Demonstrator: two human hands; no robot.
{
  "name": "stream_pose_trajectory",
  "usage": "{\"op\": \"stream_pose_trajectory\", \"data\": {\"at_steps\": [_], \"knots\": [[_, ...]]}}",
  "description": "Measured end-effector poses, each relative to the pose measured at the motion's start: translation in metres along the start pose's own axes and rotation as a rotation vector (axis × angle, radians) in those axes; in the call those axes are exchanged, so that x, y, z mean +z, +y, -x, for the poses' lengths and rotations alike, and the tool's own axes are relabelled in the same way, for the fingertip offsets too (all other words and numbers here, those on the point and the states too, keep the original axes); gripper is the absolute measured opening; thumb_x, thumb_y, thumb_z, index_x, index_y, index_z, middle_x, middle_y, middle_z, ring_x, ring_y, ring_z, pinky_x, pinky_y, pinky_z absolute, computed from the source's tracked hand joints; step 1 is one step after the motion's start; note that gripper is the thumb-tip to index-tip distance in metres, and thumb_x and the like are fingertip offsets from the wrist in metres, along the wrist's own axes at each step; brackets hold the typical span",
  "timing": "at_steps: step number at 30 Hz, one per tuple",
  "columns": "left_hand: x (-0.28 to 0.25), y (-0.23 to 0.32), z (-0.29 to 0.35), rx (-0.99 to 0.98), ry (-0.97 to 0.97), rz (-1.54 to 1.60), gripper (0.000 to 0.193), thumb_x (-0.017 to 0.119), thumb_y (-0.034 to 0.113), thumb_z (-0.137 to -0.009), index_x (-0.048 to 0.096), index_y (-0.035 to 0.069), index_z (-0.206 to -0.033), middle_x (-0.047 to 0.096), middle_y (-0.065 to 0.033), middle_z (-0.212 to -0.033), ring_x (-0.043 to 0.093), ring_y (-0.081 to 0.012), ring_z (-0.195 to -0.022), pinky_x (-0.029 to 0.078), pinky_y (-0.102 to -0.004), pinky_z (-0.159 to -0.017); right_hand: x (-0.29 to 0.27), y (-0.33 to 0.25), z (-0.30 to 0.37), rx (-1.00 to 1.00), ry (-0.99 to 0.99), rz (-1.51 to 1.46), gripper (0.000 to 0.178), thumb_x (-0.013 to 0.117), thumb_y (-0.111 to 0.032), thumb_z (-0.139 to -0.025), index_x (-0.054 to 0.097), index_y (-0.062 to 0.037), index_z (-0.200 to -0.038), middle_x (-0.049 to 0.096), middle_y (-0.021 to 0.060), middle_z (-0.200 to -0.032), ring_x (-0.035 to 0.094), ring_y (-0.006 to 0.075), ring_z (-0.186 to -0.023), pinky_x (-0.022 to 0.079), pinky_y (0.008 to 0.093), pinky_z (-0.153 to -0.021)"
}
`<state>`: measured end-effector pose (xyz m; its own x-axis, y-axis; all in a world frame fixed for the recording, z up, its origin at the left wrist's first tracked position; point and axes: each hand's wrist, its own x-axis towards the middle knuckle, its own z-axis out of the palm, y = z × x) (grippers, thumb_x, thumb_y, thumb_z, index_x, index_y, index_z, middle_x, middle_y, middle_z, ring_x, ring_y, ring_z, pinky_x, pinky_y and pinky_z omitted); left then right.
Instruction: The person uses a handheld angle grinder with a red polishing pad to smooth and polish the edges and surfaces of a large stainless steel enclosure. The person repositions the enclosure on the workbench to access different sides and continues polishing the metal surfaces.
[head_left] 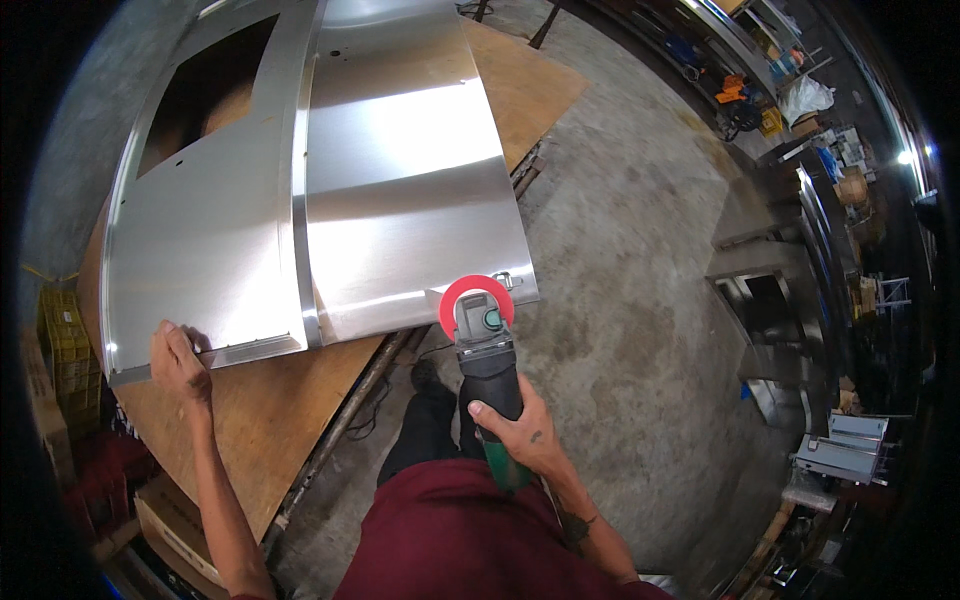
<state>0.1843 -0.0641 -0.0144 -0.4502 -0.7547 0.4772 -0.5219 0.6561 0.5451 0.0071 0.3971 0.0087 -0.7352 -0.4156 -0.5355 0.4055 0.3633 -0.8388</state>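
My right hand [520, 425] is wrapped round the body of an angle grinder [488, 365], black and green with a red disc [448, 308] at its head. The disc lies over the near right corner of a shiny sheet-metal panel [410, 220], beside a small latch-like fitting [508, 281]; whether it touches the metal I cannot tell. My left hand [181, 365] is closed on the near edge of the adjoining metal panel [205, 260], toward its left corner. That panel has a rectangular cutout [205, 95] at its far end.
Under the panels is a plywood board [270, 420] on a metal-pipe frame [325, 455]. A yellow crate [68, 345] and a cardboard box [175, 520] stand at left. Bare concrete floor [620, 250] spreads to the right, with more metal panels [775, 300] beyond. A cord [370, 415] lies near my feet.
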Motion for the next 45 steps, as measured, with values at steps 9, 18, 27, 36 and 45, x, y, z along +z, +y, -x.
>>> {"op": "stream_pose_trajectory", "data": {"at_steps": [9,18,27,36,45], "knots": [[0.001,-0.010,0.000,-0.006,0.002,-0.010,0.047,0.042,0.027,-0.118,0.056,0.001,-0.081,0.056,-0.0107,-0.073,0.051,-0.0292,-0.066,0.043,-0.0442,-0.066,-0.030,0.044,-0.012,-0.037,0.108,-0.010,0.048,0.086,-0.028,-0.100,0.066,0.0006,-0.133,0.077,0.0104,-0.107,0.075,0.0175,-0.090,0.063,0.0363,-0.081],[-0.002,-0.001,0.000,0.011,-0.027,-0.034,0.047,0.042,0.027,-0.119,0.056,0.000,-0.082,0.054,-0.0116,-0.074,0.051,-0.0282,-0.066,0.043,-0.0432,-0.063,-0.061,0.057,-0.018,-0.012,0.220,-0.096,0.049,0.087,-0.037,-0.098,0.071,-0.0012,-0.127,0.079,0.0095,-0.104,0.075,0.0179,-0.094,0.059,0.0365,-0.086],[-0.007,0.006,-0.004,-0.062,-0.056,-0.103,0.044,0.048,0.027,-0.118,0.057,0.000,-0.085,0.056,-0.0129,-0.077,0.054,-0.0307,-0.071,0.045,-0.0444,-0.070,-0.099,0.070,-0.032,0.052,0.321,-0.180,0.046,0.085,-0.034,-0.101,0.067,-0.0019,-0.127,0.073,0.0075,-0.099,0.073,0.0171,-0.079,0.060,0.0357,-0.071],[0.034,0.238,0.098,0.689,-0.608,0.028,0.048,0.076,0.017,-0.092,0.071,0.001,-0.138,0.069,-0.0179,-0.145,0.065,-0.0349,-0.135,0.048,-0.0510,-0.116,-0.105,0.061,-0.008,0.056,0.377,-0.302,0.046,0.083,-0.036,-0.100,0.059,-0.0036,-0.123,0.071,0.0109,-0.087,0.073,0.0207,-0.068,0.063,0.0372,-0.063],[0.114,0.254,0.168,0.642,-0.858,-0.229,0.092,0.074,0.025,-0.098,0.029,-0.019,-0.166,0.025,-0.0397,-0.177,0.020,-0.0516,-0.169,0.016,-0.0586,-0.139,-0.108,0.051,0.007,0.030,0.340,-0.348,0.039,0.080,-0.028,-0.103,0.061,-0.0016,-0.124,0.072,0.0110,-0.089,0.074,0.0201,-0.070,0.063,0.0363,-0.064]]}}
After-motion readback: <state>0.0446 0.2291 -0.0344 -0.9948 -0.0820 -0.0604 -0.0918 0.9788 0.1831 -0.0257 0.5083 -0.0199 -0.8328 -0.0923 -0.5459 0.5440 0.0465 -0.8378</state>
